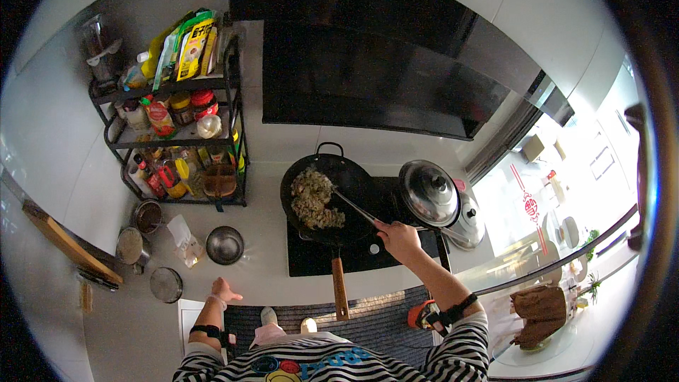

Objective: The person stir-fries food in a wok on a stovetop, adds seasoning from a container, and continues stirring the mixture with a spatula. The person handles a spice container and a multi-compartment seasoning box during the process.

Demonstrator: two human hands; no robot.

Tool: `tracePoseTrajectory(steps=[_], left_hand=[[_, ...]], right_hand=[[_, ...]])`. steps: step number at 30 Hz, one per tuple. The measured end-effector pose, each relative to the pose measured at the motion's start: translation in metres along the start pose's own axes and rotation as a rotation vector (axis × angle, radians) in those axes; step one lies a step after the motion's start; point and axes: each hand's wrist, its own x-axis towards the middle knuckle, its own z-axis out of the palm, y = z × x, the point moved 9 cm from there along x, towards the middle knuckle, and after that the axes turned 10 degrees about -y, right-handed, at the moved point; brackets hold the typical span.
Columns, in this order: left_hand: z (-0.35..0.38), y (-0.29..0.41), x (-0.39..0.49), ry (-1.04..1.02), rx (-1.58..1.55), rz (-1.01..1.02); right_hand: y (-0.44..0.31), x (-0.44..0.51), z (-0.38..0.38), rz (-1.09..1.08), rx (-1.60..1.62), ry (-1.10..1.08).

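Note:
My right hand [397, 239] is closed around the handle of a metal cooking utensil [356, 207], whose far end meets a clumped, fried-looking food [315, 199] in a black wok [358, 170]. The food lies on the wok's left side; its kind cannot be told. The wok rests over a black cooktop [313, 265], its wooden handle [340, 289] pointing towards me. My left hand [225, 292] holds nothing, fingers apart, at the counter's front edge. Beyond it stand a steel bowl [225, 245] and a clear plastic bag [186, 246].
Right of the wok, a pan carries a steel lid [428, 191], beside another lid [469, 223]. A black rack [172, 143] of bottles, jars and packets stands at back left. Two containers and a round lid [166, 284] sit left. A dark range hood [371, 74] overhangs the back.

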Motion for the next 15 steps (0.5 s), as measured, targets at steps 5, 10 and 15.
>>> tracePoseTrajectory(steps=[5,10,15], left_hand=[[0.006,-0.007,0.007,0.003,-0.013,0.003],[0.011,-0.009,0.011,-0.048,-0.003,-0.013],[0.019,-0.016,0.017,-0.089,-0.029,-0.014]], right_hand=[[-0.026,-0.040,-0.034,-0.032,-0.230,0.081],[-0.017,-0.056,-0.054,0.014,-0.015,0.073],[-0.023,-0.049,-0.008,-0.032,0.143,-0.107]])
